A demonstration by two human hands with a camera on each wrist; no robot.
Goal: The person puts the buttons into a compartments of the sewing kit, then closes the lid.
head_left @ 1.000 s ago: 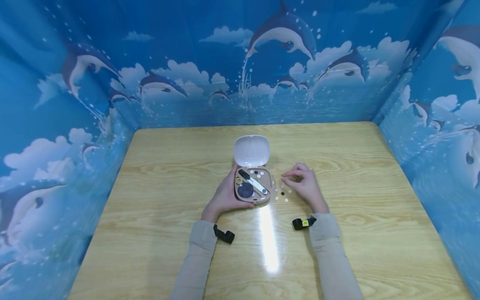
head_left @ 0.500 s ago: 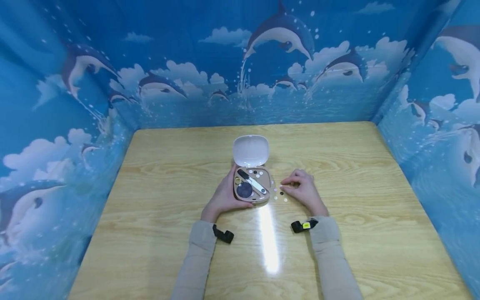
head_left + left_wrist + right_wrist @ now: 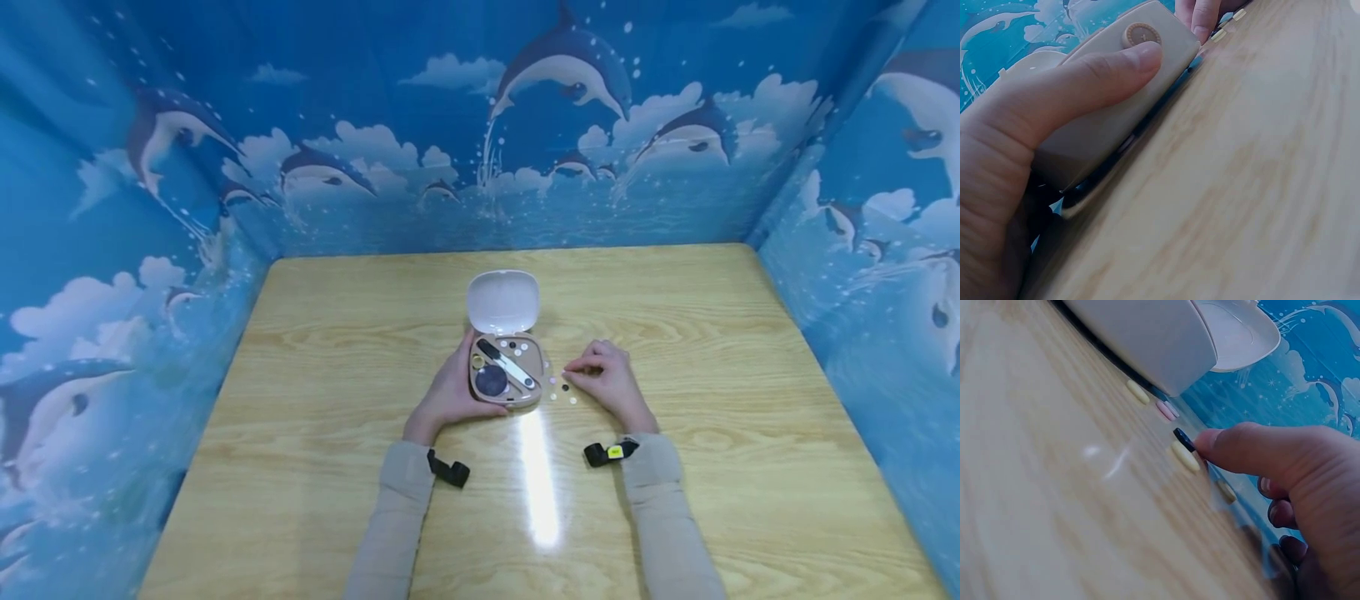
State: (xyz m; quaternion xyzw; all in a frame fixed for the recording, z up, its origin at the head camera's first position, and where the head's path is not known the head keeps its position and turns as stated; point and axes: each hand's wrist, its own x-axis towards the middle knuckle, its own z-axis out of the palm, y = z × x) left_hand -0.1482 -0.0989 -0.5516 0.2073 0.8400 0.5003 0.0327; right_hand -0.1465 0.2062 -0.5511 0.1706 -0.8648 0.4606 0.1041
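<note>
Hinged case: The tan-and-white case [image 3: 532, 364] is held at the middle of the wooden table [image 3: 330, 333]; its white lid [image 3: 503, 300] is raised at its far side.
Left hand: The case is gripped at its left side by the left hand [image 3: 452, 388], the thumb being laid along the near wall. In the left wrist view, the round knob [image 3: 1141, 32] on that wall is touched by the thumb tip.
Right hand: To the right of the case, just beyond the loose discs, the thumb and forefinger of the right hand [image 3: 606, 377] are brought together in a pinch. Whether a disc is held between the tips cannot be told.
Black disc: On the tabletop right of the case, a black disc [image 3: 566, 387] is seen just below the right fingertips; in the right wrist view it is overlapped by the thumb tip, and contact cannot be judged.
Pale discs: A pink disc [image 3: 552, 380] is set near the case's right side, and two white discs [image 3: 573, 401] are set toward its near right corner.
Case compartments: A black-and-white tool [image 3: 517, 370] is laid diagonally across the case. Small white and black discs [image 3: 523, 347] are contained in its far right compartment; a dark round piece [image 3: 491, 381] and a gold ring [image 3: 478, 361] are placed at its left.
Wrists: Nearer than the case, black wrist cameras [image 3: 450, 472] are worn beside light sleeves [image 3: 660, 492].
Backdrop: Beyond the case, the table is bordered by a blue dolphin-print curtain [image 3: 420, 217].
</note>
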